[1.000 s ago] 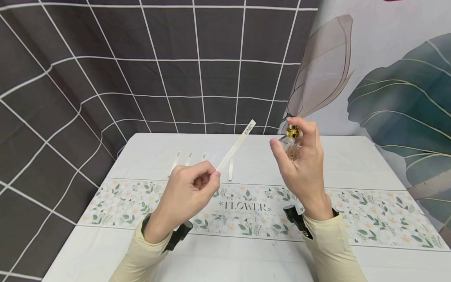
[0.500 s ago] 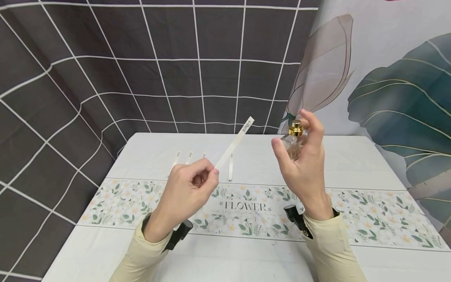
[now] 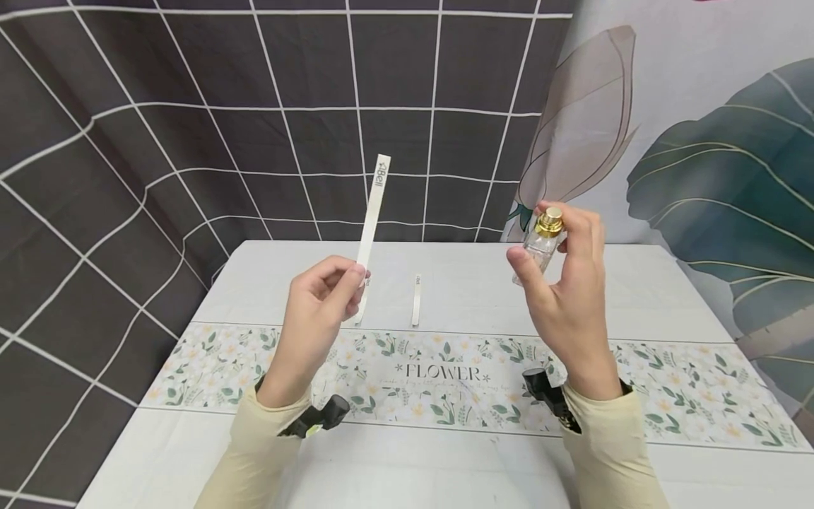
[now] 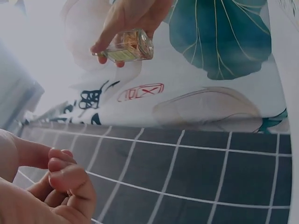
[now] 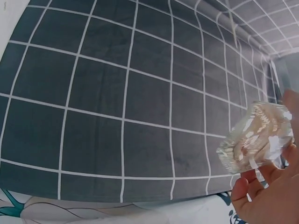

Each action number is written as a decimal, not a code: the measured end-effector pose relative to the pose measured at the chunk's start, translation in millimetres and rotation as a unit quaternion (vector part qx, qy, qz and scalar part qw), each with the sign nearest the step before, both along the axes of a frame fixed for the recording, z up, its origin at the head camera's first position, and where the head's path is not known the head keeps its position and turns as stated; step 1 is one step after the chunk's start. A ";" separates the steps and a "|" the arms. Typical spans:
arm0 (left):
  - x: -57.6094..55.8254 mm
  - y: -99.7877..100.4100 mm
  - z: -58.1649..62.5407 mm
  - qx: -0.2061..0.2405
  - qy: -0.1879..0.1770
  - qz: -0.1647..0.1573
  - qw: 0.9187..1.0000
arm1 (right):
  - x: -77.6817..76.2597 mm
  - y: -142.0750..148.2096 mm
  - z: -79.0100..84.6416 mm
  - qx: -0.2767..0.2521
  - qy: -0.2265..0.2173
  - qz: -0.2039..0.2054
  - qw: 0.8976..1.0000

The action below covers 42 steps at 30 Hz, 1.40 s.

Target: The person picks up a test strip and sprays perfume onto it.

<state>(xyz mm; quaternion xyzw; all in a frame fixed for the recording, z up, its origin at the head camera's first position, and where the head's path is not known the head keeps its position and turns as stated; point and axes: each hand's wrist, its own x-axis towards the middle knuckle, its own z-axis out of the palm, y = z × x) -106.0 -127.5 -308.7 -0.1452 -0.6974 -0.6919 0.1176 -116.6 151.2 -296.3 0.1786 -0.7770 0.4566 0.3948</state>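
Observation:
Between thumb and fingers, my left hand point(image 3: 318, 304) pinches the lower end of a white paper test strip point(image 3: 372, 212) printed "Bell", which points up nearly upright. My right hand point(image 3: 572, 297) grips a clear glass perfume bottle point(image 3: 539, 249) with a gold spray top, tilted, its top bare of any finger. In the left wrist view the bottle point(image 4: 131, 45) shows its faceted glass and the left hand's curled fingers point(image 4: 70, 177); the strip cannot be made out there. In the right wrist view the bottle's glass point(image 5: 257, 137) lies against the right hand's fingers.
Another paper strip point(image 3: 416, 300) lies on the white table point(image 3: 458, 459), and one more point(image 3: 361, 307) lies partly behind my left hand. A floral band lettered "FLOWER" point(image 3: 443, 372) crosses the table. A dark grid-patterned cloth point(image 3: 318, 71) hangs behind.
My left hand has shifted left and turned the strip from slanted to nearly upright. My right hand has moved slightly right, its index finger off the spray top and the bottle more tilted.

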 end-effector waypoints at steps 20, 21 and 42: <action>-46.4 9.8 -42.2 0.057 -0.177 -0.062 0.981 | -13.8 12.4 -6.8 0.062 -0.083 0.009 0.995; -49.2 10.4 -45.7 0.056 -0.182 -0.061 0.980 | -14.7 12.4 -7.5 0.064 -0.083 0.010 0.994; -80.1 10.7 -116.9 -0.073 -0.323 -0.027 0.943 | -20.6 13.8 -13.5 0.086 -0.098 0.021 0.991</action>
